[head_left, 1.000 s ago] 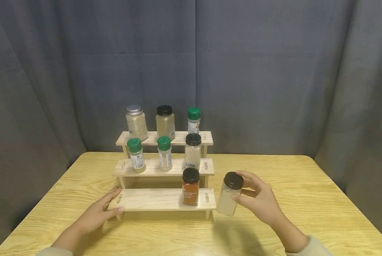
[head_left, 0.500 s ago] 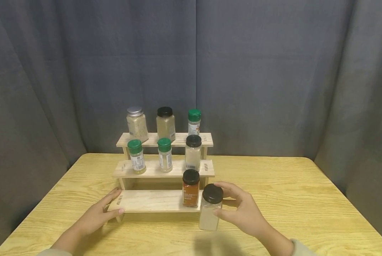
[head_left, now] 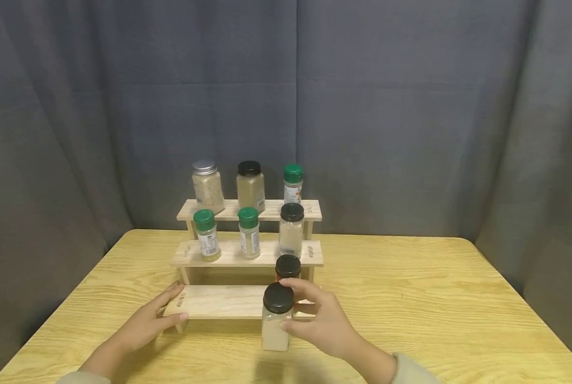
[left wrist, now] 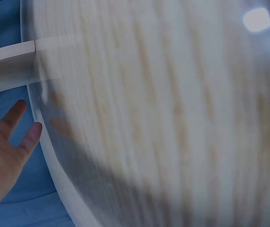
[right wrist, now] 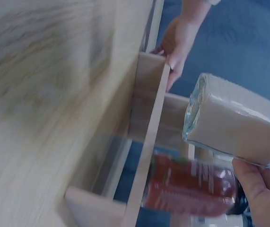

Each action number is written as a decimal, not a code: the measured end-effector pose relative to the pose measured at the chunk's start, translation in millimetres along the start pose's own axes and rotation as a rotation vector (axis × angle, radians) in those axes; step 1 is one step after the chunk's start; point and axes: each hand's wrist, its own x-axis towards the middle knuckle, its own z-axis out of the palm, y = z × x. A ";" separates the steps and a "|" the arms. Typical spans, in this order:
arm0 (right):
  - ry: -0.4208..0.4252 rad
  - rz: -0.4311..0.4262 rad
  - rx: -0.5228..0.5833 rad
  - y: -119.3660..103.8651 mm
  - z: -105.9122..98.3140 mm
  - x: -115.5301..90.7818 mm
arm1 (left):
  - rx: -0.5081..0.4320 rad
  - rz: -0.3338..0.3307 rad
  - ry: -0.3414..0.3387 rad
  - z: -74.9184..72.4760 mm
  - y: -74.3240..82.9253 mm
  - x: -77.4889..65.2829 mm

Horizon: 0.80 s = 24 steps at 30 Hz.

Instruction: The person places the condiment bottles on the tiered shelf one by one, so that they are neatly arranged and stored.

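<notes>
My right hand (head_left: 321, 322) pinches a clear square seasoning jar (head_left: 275, 333) with a black lid and pale powder inside. The jar is held up before the bottom shelf of a three-tier wooden rack (head_left: 223, 301). In the right wrist view, the jar (right wrist: 239, 123) is tilted and its glass base shows. Behind it stands a red-labelled spice jar (right wrist: 191, 184), mostly hidden in the head view. My left hand (head_left: 144, 322) rests at the left end of the bottom shelf, its fingers extended. The left wrist view shows that hand (left wrist: 4, 156) with fingers spread beside the rack.
On the middle tier stand two green-capped shakers (head_left: 208, 237) and a black-lidded jar (head_left: 291, 232). The top tier bears a silver-lidded jar (head_left: 209, 189), a black-lidded jar (head_left: 250, 189) and a green-capped shaker (head_left: 292, 184). A grey curtain (head_left: 386, 117) hangs behind the wooden table (head_left: 434, 298).
My right hand has carried the pale-powder jar leftward from beyond the rack's right end, slightly lower, to in front of the bottom shelf. It now covers much of the red-labelled jar. The left hand stays put.
</notes>
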 end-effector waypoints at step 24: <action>0.070 0.018 -0.023 12.3 58.8 45.5 | 0.006 -0.032 -0.014 0.2 1.1 0.1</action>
